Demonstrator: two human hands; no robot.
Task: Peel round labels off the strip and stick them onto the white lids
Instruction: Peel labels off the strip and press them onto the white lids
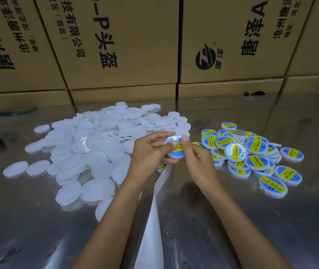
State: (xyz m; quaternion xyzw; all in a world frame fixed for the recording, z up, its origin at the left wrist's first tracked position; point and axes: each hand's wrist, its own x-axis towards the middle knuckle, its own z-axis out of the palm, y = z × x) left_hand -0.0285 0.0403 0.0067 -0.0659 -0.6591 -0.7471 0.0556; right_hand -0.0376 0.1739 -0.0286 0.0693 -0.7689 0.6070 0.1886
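White lids [88,152]; blue labels [256,146] with yellow bands; brown boxes [135,45].

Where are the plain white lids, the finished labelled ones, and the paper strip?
plain white lids [88,152]: head view, middle of the left pile.
labelled lids [255,150]: head view, middle of the right pile.
paper strip [151,230]: head view, bare backing between the forearms.

A shiny metal table [232,220] carries plain white lids [98,188], labelled lids [255,146] and a white strip [152,226].
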